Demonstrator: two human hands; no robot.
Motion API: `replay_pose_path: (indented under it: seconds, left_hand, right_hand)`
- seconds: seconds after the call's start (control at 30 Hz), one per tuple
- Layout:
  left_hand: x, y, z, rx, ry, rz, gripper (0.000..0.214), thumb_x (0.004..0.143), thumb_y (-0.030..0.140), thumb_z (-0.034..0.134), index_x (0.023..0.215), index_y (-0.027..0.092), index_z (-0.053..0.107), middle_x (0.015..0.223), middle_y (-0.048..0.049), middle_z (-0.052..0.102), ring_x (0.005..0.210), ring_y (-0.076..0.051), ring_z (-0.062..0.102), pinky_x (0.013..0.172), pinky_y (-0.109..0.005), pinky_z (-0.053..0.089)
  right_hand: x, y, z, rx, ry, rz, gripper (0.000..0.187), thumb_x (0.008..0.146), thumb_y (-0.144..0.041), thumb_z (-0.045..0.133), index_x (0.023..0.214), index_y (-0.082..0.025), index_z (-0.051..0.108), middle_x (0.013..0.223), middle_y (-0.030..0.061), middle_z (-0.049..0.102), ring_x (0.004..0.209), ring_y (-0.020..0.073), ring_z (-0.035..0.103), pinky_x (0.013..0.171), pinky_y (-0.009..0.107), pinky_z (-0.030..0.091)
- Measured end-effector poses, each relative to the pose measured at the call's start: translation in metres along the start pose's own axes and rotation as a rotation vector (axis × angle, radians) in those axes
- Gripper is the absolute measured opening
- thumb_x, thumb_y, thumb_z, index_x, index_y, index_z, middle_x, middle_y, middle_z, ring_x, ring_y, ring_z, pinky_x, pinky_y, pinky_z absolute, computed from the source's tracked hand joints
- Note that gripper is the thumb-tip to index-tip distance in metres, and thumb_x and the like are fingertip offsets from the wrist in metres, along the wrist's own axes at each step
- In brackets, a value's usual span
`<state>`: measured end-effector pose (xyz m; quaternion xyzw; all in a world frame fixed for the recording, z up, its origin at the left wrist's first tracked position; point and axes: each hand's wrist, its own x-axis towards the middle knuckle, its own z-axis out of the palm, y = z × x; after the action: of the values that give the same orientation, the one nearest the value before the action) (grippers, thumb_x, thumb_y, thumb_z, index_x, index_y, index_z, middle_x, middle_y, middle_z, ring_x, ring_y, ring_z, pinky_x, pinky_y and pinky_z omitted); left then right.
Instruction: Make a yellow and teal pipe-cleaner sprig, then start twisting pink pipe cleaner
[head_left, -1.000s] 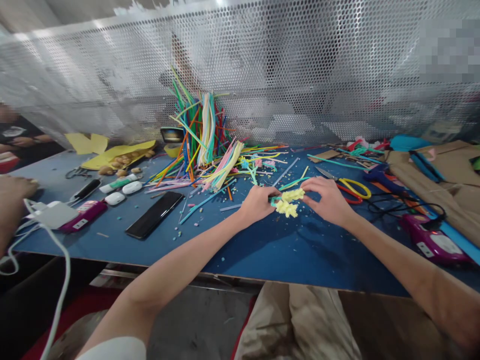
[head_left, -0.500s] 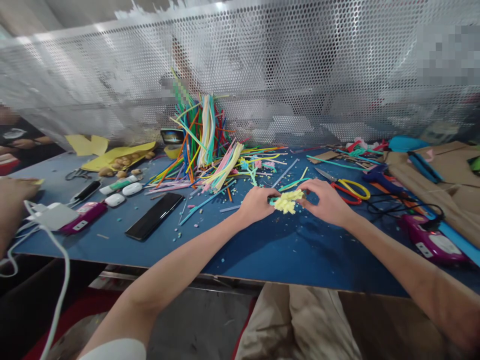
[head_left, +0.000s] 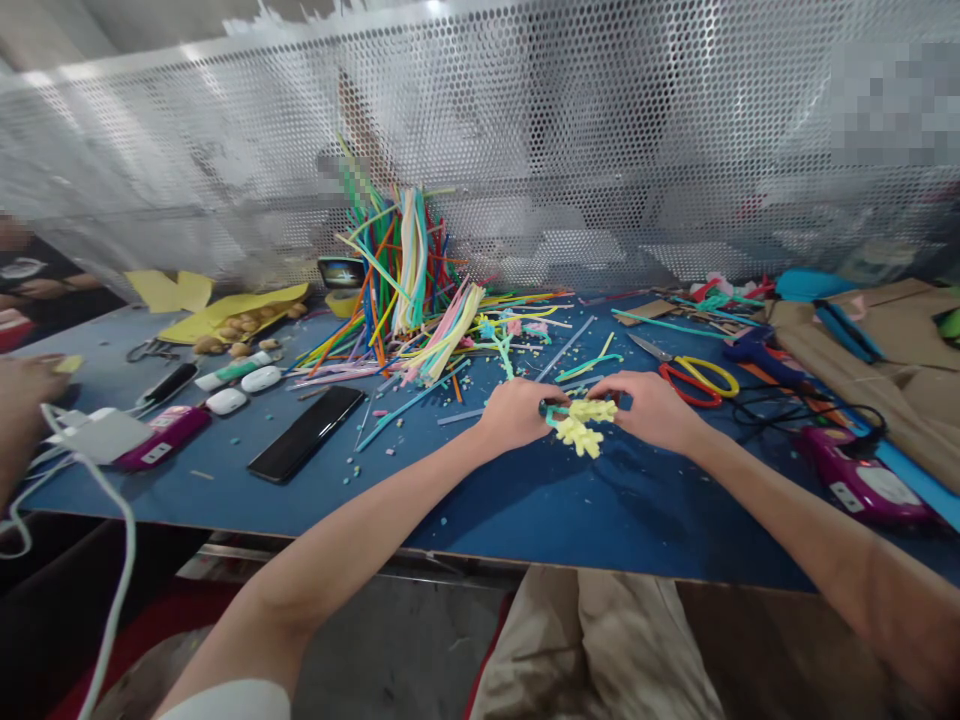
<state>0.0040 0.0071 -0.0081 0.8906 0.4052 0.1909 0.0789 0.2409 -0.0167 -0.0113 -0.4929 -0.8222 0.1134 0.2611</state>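
Over the blue table, my left hand [head_left: 516, 412] is closed around the green stem end of a yellow pipe-cleaner piece [head_left: 581, 437]. Two bumpy, leaf-like yellow branches stick out of it to the right. My right hand [head_left: 651, 408] pinches the tip of the upper branch between thumb and fingers, while the lower branch hangs free. Just beyond my left hand lies a pale green twisted pipe-cleaner stem [head_left: 504, 352] with coloured ends. Red-and-yellow-handled scissors [head_left: 679, 372] rest beyond my right hand.
A tall bundle of coloured pipe cleaners [head_left: 412, 260] stands at the back, with cut bits scattered around. A black phone [head_left: 307, 433] and purple power strip [head_left: 166, 437] lie left. Another purple box [head_left: 862, 475] with cables and cardboard [head_left: 907, 330] are right. Another person's hand [head_left: 30, 385] is far left.
The two yellow branches have spread apart, the lower one now pointing down and right. My right hand has shifted slightly right and down along with the upper branch's tip.
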Motion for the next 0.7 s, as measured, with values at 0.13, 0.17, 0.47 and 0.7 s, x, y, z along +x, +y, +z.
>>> replay_pose_path:
  seconds: [0.13, 0.17, 0.47, 0.7]
  left_hand:
    - [0.0002, 0.0000, 0.0005, -0.029, -0.002, 0.010, 0.023, 0.080, 0.028, 0.062, 0.098, 0.027, 0.075, 0.094, 0.0009, 0.076, 0.084, -0.017, 0.070, 0.067, -0.022, 0.046]
    - [0.0003, -0.0003, 0.0007, -0.038, -0.001, 0.015, 0.023, 0.080, 0.028, 0.062, 0.099, 0.027, 0.074, 0.095, 0.0013, 0.076, 0.085, -0.017, 0.070, 0.067, -0.022, 0.046]
    - [0.0005, -0.0021, 0.0008, -0.072, -0.009, 0.032, 0.027, 0.081, 0.028, 0.063, 0.107, 0.028, 0.071, 0.099, 0.0023, 0.076, 0.090, -0.017, 0.070, 0.069, -0.022, 0.047]
    - [-0.0008, -0.0022, 0.0009, -0.070, 0.004, 0.067, 0.025, 0.085, 0.025, 0.058, 0.106, 0.027, 0.072, 0.105, 0.0005, 0.074, 0.097, -0.018, 0.068, 0.074, -0.023, 0.047]
  right_hand:
    - [0.0000, -0.0028, -0.0021, 0.011, -0.001, -0.017, 0.021, 0.075, -0.017, 0.059, 0.089, -0.027, 0.072, 0.090, -0.0010, 0.074, 0.077, 0.0170, 0.064, 0.075, 0.031, 0.050]
    - [0.0001, -0.0031, -0.0024, 0.019, 0.002, -0.026, 0.018, 0.077, -0.019, 0.060, 0.088, -0.026, 0.072, 0.090, -0.0007, 0.074, 0.076, 0.0169, 0.064, 0.075, 0.031, 0.050]
    - [0.0004, -0.0020, -0.0031, -0.005, -0.005, -0.024, 0.012, 0.081, -0.024, 0.061, 0.086, -0.026, 0.071, 0.087, -0.0014, 0.073, 0.075, 0.0169, 0.063, 0.073, 0.030, 0.048]
    - [-0.0005, -0.0008, -0.0029, -0.012, -0.013, -0.047, 0.015, 0.084, -0.027, 0.057, 0.086, -0.026, 0.072, 0.084, -0.0004, 0.074, 0.071, 0.0168, 0.064, 0.069, 0.030, 0.049]
